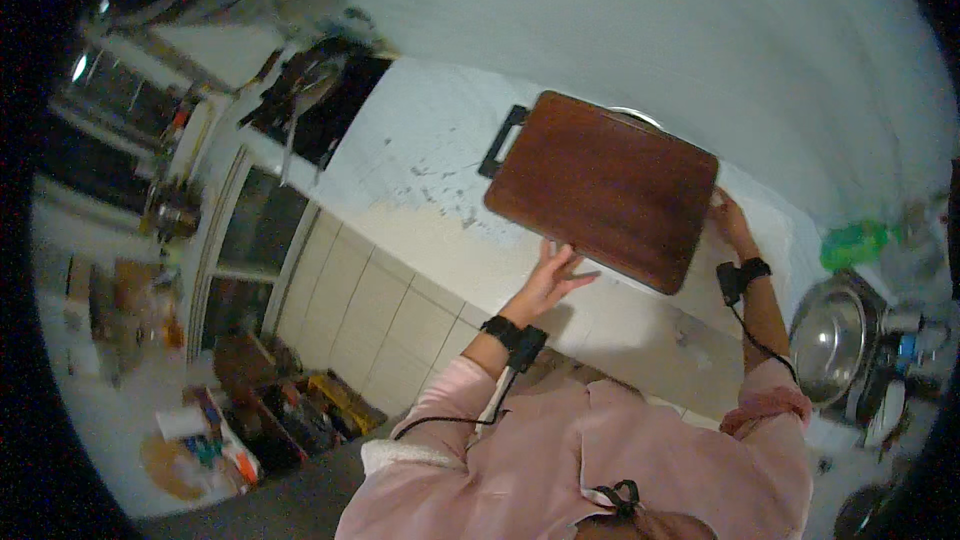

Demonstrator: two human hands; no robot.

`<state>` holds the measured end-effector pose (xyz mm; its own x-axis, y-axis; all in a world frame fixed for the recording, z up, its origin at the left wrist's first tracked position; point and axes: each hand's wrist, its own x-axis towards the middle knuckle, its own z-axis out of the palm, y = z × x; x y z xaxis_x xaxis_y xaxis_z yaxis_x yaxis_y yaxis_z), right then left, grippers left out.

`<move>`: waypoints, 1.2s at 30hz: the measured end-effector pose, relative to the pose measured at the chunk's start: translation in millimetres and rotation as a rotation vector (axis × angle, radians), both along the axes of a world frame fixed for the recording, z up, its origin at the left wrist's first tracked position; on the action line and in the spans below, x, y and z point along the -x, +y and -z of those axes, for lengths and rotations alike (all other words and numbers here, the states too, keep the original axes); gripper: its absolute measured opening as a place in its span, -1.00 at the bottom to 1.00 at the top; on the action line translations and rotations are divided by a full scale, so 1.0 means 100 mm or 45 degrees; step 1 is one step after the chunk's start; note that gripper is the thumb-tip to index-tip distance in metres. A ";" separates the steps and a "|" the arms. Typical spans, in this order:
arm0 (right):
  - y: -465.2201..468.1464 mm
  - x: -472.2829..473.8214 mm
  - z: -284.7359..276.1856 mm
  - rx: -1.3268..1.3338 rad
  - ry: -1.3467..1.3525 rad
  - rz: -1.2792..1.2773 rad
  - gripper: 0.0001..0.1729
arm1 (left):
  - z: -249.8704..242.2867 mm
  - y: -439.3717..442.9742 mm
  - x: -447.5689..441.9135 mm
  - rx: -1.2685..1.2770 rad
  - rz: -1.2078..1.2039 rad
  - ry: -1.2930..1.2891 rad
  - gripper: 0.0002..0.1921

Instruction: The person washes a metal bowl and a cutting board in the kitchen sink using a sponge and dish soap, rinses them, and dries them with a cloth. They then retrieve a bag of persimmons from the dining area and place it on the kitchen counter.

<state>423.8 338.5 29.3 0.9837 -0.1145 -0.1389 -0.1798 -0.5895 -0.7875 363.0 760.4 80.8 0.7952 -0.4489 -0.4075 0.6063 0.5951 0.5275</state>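
Observation:
A dark brown cutting board (604,191) with a black handle (501,142) on its left lies slantwise over the white counter (360,172). Whether it rests flat or is held slightly raised, I cannot tell. My right hand (731,225) grips the board's right edge, with some fingers hidden. Along the lower edge, my left hand (549,281) has its fingers spread, the fingertips close to or touching the rim. A shiny metal rim (636,117) shows past the board's far edge; the rest is covered.
Dark specks (442,187) mark the counter left of the board. A black cooktop (352,105) with a ladle (292,135) is at the far left. To my right are a steel basin (832,341) and a green plastic bag (855,244). The pale wall (637,22) rises behind the counter.

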 end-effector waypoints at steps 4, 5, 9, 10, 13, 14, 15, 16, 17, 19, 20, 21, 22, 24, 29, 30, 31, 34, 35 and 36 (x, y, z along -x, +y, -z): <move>-0.15 -0.36 0.11 0.617 -0.032 -0.030 -0.52 | 0.07 -0.11 -0.08 0.140 -0.047 0.020 -0.39; -0.20 -0.40 0.12 0.766 -0.132 -0.069 -0.58 | 0.08 -0.12 -0.09 0.182 -0.040 -0.013 -0.40; -0.39 -0.60 0.09 1.066 -0.181 0.124 -0.76 | 0.14 -0.16 -0.11 0.090 -0.153 0.003 -0.45; -0.45 -0.65 0.06 1.054 -0.199 0.115 -0.76 | 0.15 -0.18 -0.12 0.081 -0.173 -0.034 -0.45; -0.55 -0.74 0.03 1.053 -0.225 0.159 -0.78 | 0.20 -0.22 -0.16 0.007 -0.239 -0.088 -0.44; -0.55 -0.75 0.04 1.068 -0.215 0.206 -0.78 | 0.21 -0.24 -0.17 -0.008 -0.253 -0.088 -0.44; -0.55 -0.77 0.05 1.047 -0.199 0.219 -0.79 | 0.22 -0.25 -0.19 -0.006 -0.279 -0.105 -0.44; -0.53 -0.77 0.06 1.048 -0.217 0.217 -0.76 | 0.22 -0.27 -0.21 -0.056 -0.272 -0.059 -0.43; -0.51 -0.75 0.06 1.017 -0.234 0.194 -0.73 | 0.22 -0.29 -0.24 -0.083 -0.266 -0.039 -0.43; -0.50 -0.65 0.02 0.839 -0.311 0.166 -0.66 | 0.22 -0.34 -0.29 -0.111 -0.265 -0.030 -0.44; -0.51 -0.55 0.01 0.687 -0.367 0.163 -0.61 | 0.23 -0.35 -0.31 -0.119 -0.268 -0.039 -0.44; -0.53 -0.44 -0.03 0.487 -0.472 0.150 -0.57 | 0.21 -0.35 -0.33 -0.095 -0.255 -0.079 -0.45; -0.57 -0.28 -0.06 0.499 -0.448 0.210 -0.51 | 0.21 -0.35 -0.35 -0.104 -0.251 -0.051 -0.46; -0.68 0.22 -0.13 0.729 -0.319 0.359 -0.44 | 0.18 -0.33 -0.36 -0.053 -0.215 -0.041 -0.48; -0.86 1.46 0.14 1.465 0.539 0.487 -0.42 | 0.09 -0.27 -0.28 -0.136 -0.162 0.023 -0.41; -0.88 1.60 0.23 1.358 0.469 0.473 -0.43 | 0.06 -0.22 -0.23 -0.138 -0.136 0.036 -0.38; -0.90 1.69 0.30 1.316 0.375 0.483 -0.44 | 0.05 -0.15 -0.17 -0.141 -0.111 0.048 -0.35; -0.94 1.67 0.29 0.885 0.141 0.517 -0.47 | -0.02 0.30 0.10 -0.401 0.174 0.019 -0.51; -0.93 1.58 0.21 0.718 0.085 0.591 -0.48 | -0.05 0.51 0.20 -0.521 0.272 0.033 -0.56; -0.89 1.47 0.13 0.612 -0.063 0.479 -0.49 | -0.07 0.72 0.35 -0.536 0.217 0.004 -0.61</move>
